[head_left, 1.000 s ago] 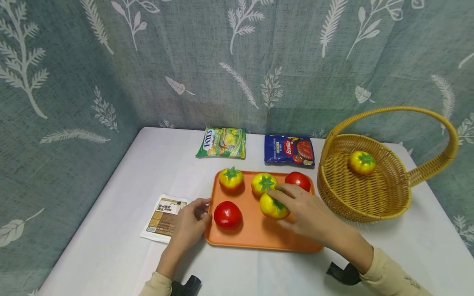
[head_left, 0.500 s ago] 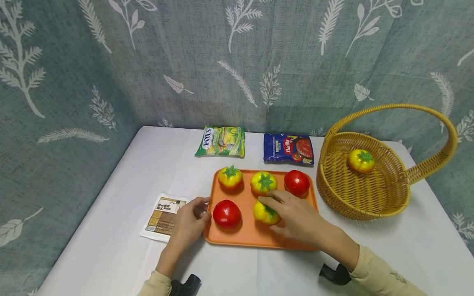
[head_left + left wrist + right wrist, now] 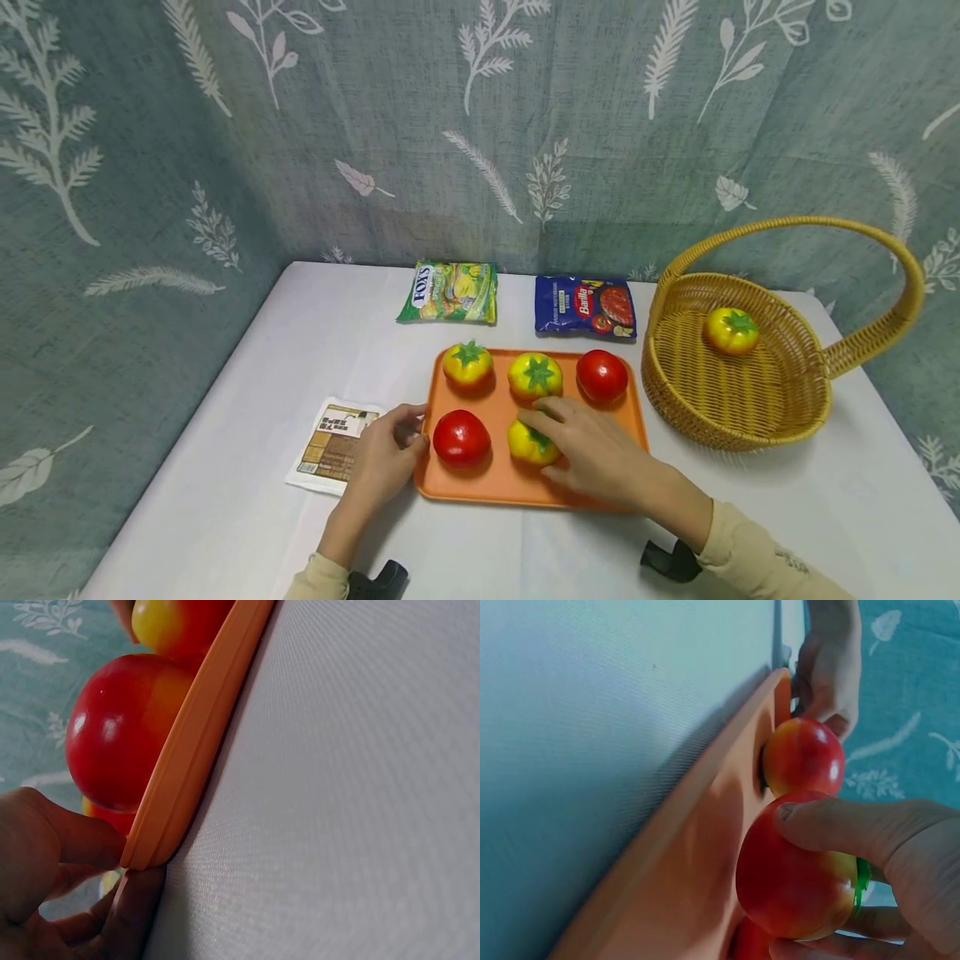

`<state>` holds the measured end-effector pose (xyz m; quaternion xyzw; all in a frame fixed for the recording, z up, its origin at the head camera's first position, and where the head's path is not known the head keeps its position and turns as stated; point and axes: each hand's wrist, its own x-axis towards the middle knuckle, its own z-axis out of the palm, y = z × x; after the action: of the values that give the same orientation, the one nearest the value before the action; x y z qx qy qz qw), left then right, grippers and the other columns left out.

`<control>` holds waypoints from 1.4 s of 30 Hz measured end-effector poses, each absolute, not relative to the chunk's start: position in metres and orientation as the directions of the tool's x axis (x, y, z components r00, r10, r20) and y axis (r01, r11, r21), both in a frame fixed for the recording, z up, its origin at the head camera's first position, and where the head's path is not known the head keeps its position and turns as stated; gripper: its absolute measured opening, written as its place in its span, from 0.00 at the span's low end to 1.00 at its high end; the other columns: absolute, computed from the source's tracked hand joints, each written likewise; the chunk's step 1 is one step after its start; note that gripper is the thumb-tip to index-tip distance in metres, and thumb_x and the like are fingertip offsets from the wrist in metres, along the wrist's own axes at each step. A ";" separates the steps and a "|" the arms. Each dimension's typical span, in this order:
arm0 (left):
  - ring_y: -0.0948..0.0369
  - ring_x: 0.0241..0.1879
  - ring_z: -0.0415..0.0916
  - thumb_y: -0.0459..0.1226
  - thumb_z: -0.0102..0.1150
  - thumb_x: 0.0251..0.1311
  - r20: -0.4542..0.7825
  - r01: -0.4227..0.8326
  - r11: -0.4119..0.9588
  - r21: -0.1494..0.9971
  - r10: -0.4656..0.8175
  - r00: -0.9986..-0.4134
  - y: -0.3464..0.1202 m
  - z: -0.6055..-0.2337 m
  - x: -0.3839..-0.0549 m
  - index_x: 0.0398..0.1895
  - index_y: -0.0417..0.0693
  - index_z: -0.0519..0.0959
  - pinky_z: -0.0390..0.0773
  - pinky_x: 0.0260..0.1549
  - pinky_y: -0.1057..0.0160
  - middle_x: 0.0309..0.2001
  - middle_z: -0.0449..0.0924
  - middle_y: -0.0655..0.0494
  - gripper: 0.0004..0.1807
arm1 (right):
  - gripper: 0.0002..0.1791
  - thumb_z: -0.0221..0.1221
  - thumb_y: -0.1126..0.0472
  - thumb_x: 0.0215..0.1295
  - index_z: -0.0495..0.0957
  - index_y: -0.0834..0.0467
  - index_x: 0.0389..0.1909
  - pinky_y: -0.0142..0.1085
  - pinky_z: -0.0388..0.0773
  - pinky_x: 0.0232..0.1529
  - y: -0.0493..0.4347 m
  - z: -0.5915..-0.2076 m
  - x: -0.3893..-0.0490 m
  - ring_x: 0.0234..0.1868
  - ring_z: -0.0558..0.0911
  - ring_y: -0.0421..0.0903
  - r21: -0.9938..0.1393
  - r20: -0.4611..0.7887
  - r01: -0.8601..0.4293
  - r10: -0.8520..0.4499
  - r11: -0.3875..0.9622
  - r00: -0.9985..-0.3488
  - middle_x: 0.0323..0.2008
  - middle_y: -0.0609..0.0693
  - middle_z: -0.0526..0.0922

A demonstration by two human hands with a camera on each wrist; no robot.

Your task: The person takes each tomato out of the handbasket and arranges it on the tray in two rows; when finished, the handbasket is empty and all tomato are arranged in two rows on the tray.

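My right hand [image 3: 594, 454] grips a yellow-and-red tomato [image 3: 529, 442] with a green leafy top, low over the front middle of the orange tray [image 3: 495, 492]. In the right wrist view its thumb lies across the red underside of this tomato [image 3: 795, 877]. My left hand [image 3: 386, 450] pinches the tray's left edge; the left wrist view has the thumb at the rim [image 3: 176, 772] and fingers below it. Beside that hand sits a red tomato [image 3: 461, 438]. Along the tray's back row are two yellow tomatoes [image 3: 468, 367] and a red one [image 3: 602, 376].
A wicker basket [image 3: 678, 417] with a tall handle stands right of the tray, holding one yellow tomato [image 3: 731, 331]. Behind the tray lie a green candy bag [image 3: 453, 292] and a blue Barilla pouch [image 3: 585, 307]. A brown-and-white packet [image 3: 330, 446] lies partly behind my left hand.
My right hand has moved left and slightly toward the front with the tomato, from near the back row to the front middle of the tray. The left hand stays at the tray's edge.
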<state>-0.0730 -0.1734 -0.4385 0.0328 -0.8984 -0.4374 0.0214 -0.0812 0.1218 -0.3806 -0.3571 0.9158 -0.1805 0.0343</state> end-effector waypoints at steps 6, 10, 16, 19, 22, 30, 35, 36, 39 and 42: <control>0.60 0.30 0.74 0.27 0.63 0.55 0.022 -0.028 0.612 0.790 -0.074 -0.997 -0.173 -0.440 -0.073 0.54 0.47 0.84 0.75 0.29 0.65 0.35 0.80 0.54 0.21 | 0.37 0.75 0.57 0.51 0.75 0.52 0.65 0.48 0.75 0.58 0.121 -0.387 -0.081 0.57 0.76 0.50 -0.335 0.060 -0.654 -0.677 0.679 -0.734 0.61 0.54 0.74; 0.61 0.30 0.75 0.27 0.63 0.55 0.019 -0.029 0.605 0.795 -0.074 -0.997 -0.174 -0.440 -0.072 0.53 0.46 0.84 0.76 0.29 0.66 0.35 0.81 0.54 0.21 | 0.38 0.75 0.58 0.51 0.75 0.52 0.65 0.49 0.75 0.58 0.122 -0.389 -0.081 0.57 0.76 0.50 -0.338 0.060 -0.653 -0.677 0.677 -0.733 0.61 0.55 0.74; 0.61 0.30 0.75 0.27 0.64 0.54 0.043 -0.009 0.610 0.792 -0.070 -0.997 -0.174 -0.440 -0.072 0.53 0.46 0.84 0.77 0.30 0.65 0.35 0.81 0.54 0.21 | 0.38 0.75 0.58 0.51 0.74 0.53 0.66 0.49 0.75 0.57 0.122 -0.388 -0.081 0.56 0.77 0.50 -0.358 0.059 -0.647 -0.675 0.673 -0.736 0.62 0.55 0.73; 0.61 0.30 0.75 0.27 0.63 0.54 0.049 -0.002 0.613 0.790 -0.067 -0.997 -0.174 -0.439 -0.073 0.53 0.46 0.84 0.76 0.30 0.65 0.35 0.81 0.54 0.21 | 0.39 0.74 0.57 0.51 0.74 0.53 0.67 0.50 0.75 0.57 0.122 -0.387 -0.081 0.57 0.77 0.51 -0.363 0.059 -0.645 -0.674 0.673 -0.736 0.63 0.56 0.73; 0.61 0.30 0.75 0.27 0.63 0.54 0.047 -0.004 0.612 0.790 -0.066 -0.997 -0.174 -0.440 -0.073 0.53 0.46 0.84 0.76 0.30 0.65 0.35 0.81 0.54 0.21 | 0.40 0.74 0.55 0.51 0.73 0.54 0.67 0.50 0.75 0.57 0.122 -0.386 -0.081 0.58 0.76 0.52 -0.362 0.066 -0.645 -0.672 0.673 -0.738 0.64 0.57 0.72; 0.61 0.30 0.75 0.26 0.63 0.54 0.050 -0.002 0.611 0.792 -0.068 -0.996 -0.174 -0.440 -0.073 0.53 0.46 0.84 0.76 0.31 0.65 0.35 0.81 0.54 0.21 | 0.43 0.75 0.51 0.49 0.72 0.56 0.68 0.52 0.70 0.62 0.126 -0.380 -0.077 0.64 0.72 0.55 -0.365 0.108 -0.630 -0.641 0.685 -0.760 0.67 0.57 0.71; 0.61 0.30 0.75 0.27 0.63 0.54 0.046 -0.005 0.612 0.791 -0.067 -0.997 -0.174 -0.439 -0.073 0.53 0.46 0.84 0.76 0.30 0.65 0.35 0.81 0.54 0.21 | 0.44 0.75 0.48 0.50 0.72 0.58 0.68 0.55 0.69 0.62 0.131 -0.374 -0.075 0.65 0.72 0.56 -0.368 0.128 -0.613 -0.615 0.699 -0.778 0.66 0.58 0.71; 0.61 0.30 0.75 0.27 0.63 0.54 0.044 -0.006 0.613 0.790 -0.067 -0.997 -0.174 -0.439 -0.073 0.53 0.46 0.84 0.76 0.30 0.65 0.35 0.81 0.54 0.21 | 0.44 0.75 0.47 0.50 0.73 0.58 0.67 0.55 0.71 0.61 0.133 -0.373 -0.074 0.64 0.72 0.56 -0.360 0.137 -0.613 -0.611 0.703 -0.780 0.65 0.57 0.72; 0.61 0.30 0.75 0.27 0.64 0.54 0.040 -0.007 0.613 0.790 -0.063 -0.997 -0.174 -0.438 -0.072 0.53 0.45 0.84 0.76 0.29 0.65 0.35 0.81 0.54 0.21 | 0.42 0.75 0.46 0.50 0.74 0.58 0.66 0.53 0.74 0.58 0.138 -0.370 -0.074 0.62 0.74 0.55 -0.331 0.171 -0.624 -0.605 0.708 -0.778 0.64 0.57 0.73; 0.60 0.30 0.75 0.27 0.64 0.55 0.040 -0.006 0.611 0.792 -0.061 -0.997 -0.174 -0.438 -0.073 0.53 0.45 0.84 0.76 0.29 0.65 0.35 0.81 0.53 0.21 | 0.43 0.75 0.45 0.50 0.74 0.58 0.66 0.52 0.78 0.52 0.144 -0.368 -0.073 0.60 0.76 0.55 -0.292 0.207 -0.636 -0.602 0.715 -0.772 0.62 0.57 0.74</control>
<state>-0.0726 -0.1735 -0.4375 0.0186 -0.8968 -0.4409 0.0314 -0.0735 0.1436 -0.3683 -0.3345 0.9247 -0.1754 -0.0485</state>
